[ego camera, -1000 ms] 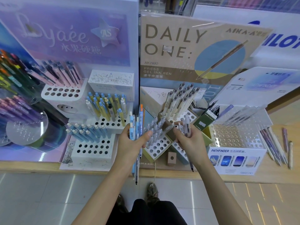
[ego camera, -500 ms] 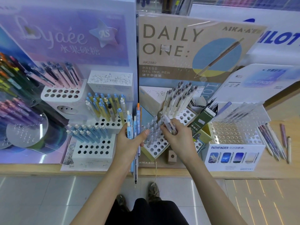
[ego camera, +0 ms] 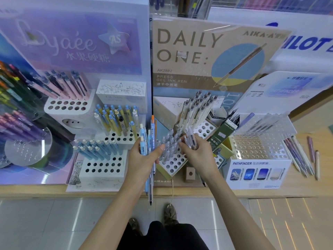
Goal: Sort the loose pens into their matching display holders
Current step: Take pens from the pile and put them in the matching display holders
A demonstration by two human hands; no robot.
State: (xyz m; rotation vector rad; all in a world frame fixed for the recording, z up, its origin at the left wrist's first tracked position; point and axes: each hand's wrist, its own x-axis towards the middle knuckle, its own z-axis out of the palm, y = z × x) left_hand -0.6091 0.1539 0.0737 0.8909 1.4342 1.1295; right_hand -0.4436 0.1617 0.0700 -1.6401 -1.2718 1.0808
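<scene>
Sorting at a shop display: the left hand (ego camera: 142, 160) curls its fingers round an upright bundle of blue and orange pens (ego camera: 152, 131); the right hand (ego camera: 198, 155) pinches several clear pens (ego camera: 192, 138) just above the white holed holder (ego camera: 172, 164) on the worktop (ego camera: 306, 189).
</scene>
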